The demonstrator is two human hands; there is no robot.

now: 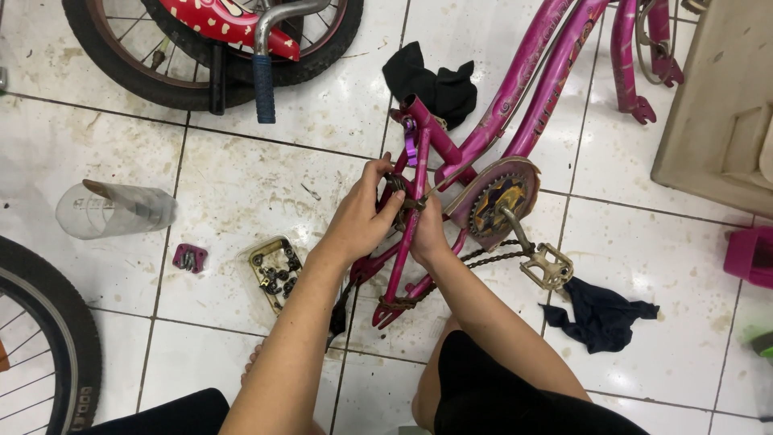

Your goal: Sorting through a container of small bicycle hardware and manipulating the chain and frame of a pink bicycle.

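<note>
- Pink bicycle frame lies on its side on the white tiled floor, wheels off, its rear stays pointing toward the person.
- Left hand grips a small dark part against the stays, fingers curled and pressed together around it.
- Right hand sits just beside, wrapped around a stay; whether its fingers pinch anything cannot be told.
- Chainring with its guard, a loose chain and a metal pedal lie right of the hands.
- Small tray of dark parts and a pink block rest left of the hands; a clear plastic jug lies farther left.
- Black rags lie near the pedal and by the seat tube.
</note>
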